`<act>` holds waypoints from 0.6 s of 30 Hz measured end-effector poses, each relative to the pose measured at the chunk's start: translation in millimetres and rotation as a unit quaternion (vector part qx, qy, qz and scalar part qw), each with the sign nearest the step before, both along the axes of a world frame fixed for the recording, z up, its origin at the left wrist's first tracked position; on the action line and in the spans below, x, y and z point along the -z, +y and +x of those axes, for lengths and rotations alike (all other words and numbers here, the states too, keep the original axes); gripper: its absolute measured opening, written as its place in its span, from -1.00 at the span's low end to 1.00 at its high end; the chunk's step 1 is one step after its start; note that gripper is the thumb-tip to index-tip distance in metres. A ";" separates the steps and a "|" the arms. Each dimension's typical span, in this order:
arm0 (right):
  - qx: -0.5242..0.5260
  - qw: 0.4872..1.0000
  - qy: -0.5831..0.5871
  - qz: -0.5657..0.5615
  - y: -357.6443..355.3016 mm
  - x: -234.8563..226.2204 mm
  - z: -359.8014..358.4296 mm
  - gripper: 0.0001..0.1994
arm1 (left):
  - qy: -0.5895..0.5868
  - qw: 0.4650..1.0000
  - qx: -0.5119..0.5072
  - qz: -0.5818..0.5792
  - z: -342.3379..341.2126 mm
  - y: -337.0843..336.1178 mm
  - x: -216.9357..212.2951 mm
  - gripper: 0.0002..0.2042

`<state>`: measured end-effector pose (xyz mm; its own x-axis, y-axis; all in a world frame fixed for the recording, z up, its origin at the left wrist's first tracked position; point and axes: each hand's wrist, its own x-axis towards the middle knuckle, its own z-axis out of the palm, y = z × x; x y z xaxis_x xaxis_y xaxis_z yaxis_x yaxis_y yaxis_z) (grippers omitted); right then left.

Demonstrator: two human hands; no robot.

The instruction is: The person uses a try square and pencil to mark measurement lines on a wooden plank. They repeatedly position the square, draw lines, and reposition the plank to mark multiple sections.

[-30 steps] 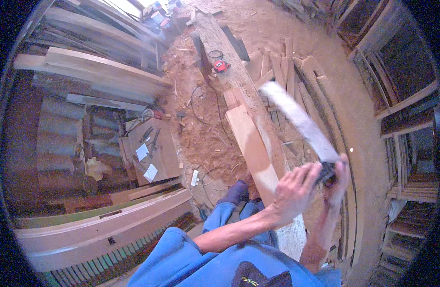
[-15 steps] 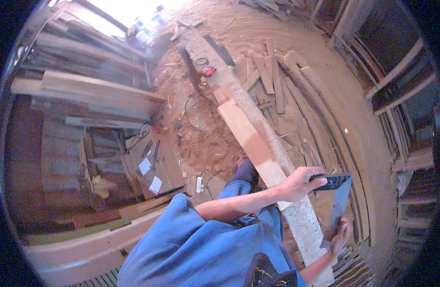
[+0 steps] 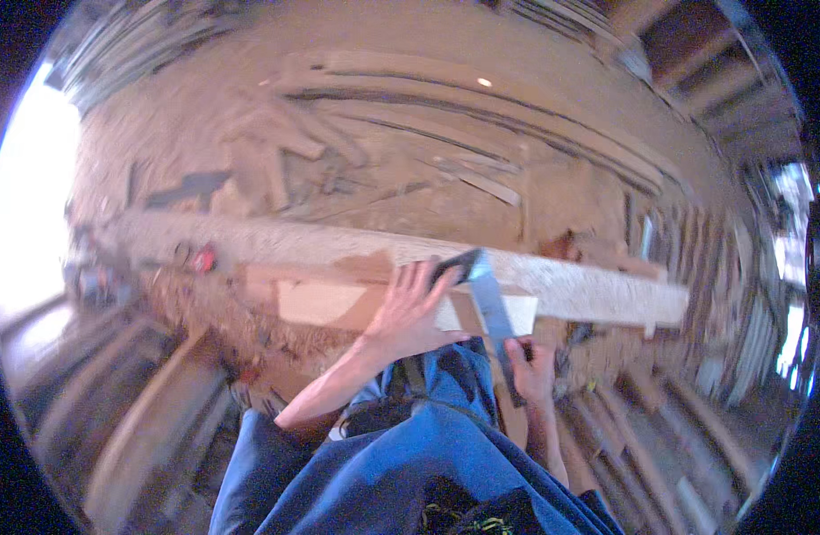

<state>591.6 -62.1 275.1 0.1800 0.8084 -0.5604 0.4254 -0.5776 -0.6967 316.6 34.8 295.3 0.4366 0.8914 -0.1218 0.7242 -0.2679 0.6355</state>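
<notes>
A try square with a black handle and a flat metal blade (image 3: pixel 494 308) lies across a short pale board (image 3: pixel 316 301). My left hand (image 3: pixel 405 310) is spread over the board, its fingers stretched out and one of them against the black handle. My right hand (image 3: pixel 532 367) is closed on the lower part of the blade, near my body, thumb on top. The board rests along the near side of a long, rough, whitish plank (image 3: pixel 597 290) that runs left to right in front of me. Motion blurs some finger edges.
A red tape measure (image 3: pixel 205 259) sits toward the plank's left end. Wood offcuts (image 3: pixel 285 152) and long slabs (image 3: pixel 481 102) lie on the dusty ground beyond. Stacked timber (image 3: pixel 151 401) stands near on the left, with more boards (image 3: pixel 642 428) on the right.
My view has swung round, so the plank now runs across it. The try square has come from the air beyond the plank onto the board; my left hand has spread its fingers.
</notes>
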 end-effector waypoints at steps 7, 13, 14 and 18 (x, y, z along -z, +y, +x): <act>0.169 0.980 0.100 0.046 -43.1 25.8 -66.9 -0.69 | 0.052 0.990 0.129 -0.014 -12.2 11.5 23.6 0.07; 0.251 0.964 0.081 0.032 -54.6 34.1 -79.9 -0.71 | 0.022 0.983 0.181 0.005 3.0 35.0 23.1 0.07; 0.260 0.961 0.079 0.041 -54.1 36.1 -78.2 -0.71 | 0.015 0.982 0.188 0.004 9.6 39.2 25.0 0.06; 0.279 0.957 0.069 0.037 -55.1 36.2 -70.1 -0.69 | 0.012 0.976 0.219 0.000 27.7 43.1 30.5 0.02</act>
<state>521.6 -117.2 238.9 0.5235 0.6460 -0.5556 -0.0347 -0.6353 -0.7715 344.3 77.9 264.8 0.7726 0.6198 -0.1376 0.5553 -0.5547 0.6196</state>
